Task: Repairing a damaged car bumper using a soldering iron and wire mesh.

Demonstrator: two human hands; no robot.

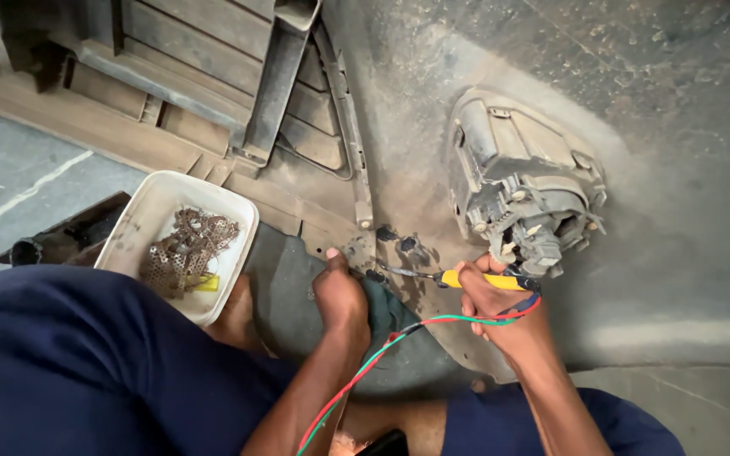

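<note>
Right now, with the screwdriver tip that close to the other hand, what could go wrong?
The screwdriver in the right hand points toward the left hand pressed on the panel; a slip could jab the fingers. The red and green wires trail under the wrist and might snag.

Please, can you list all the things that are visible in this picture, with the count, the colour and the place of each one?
Screwdriver: one, yellow handle with metal shaft, held in the right hand, tip toward the dusty panel.
Wires: two, red and green, running from under the right hand down along the left forearm.
Lamp housing: one, grey and dusty, on the panel above the right hand.
Tray: one, white, at left by the knee.
Rusty metal parts: a heap, brown, inside the tray, with a small yellow piece.
Dusty panel: one, grey, large, at right.
Slatted plastic part: one, dark grey-brown, at top left.
Cloth: one, dark green, under the left hand.
Left hand: pressed on the panel edge.
Right hand: gripping the screwdriver.
</note>
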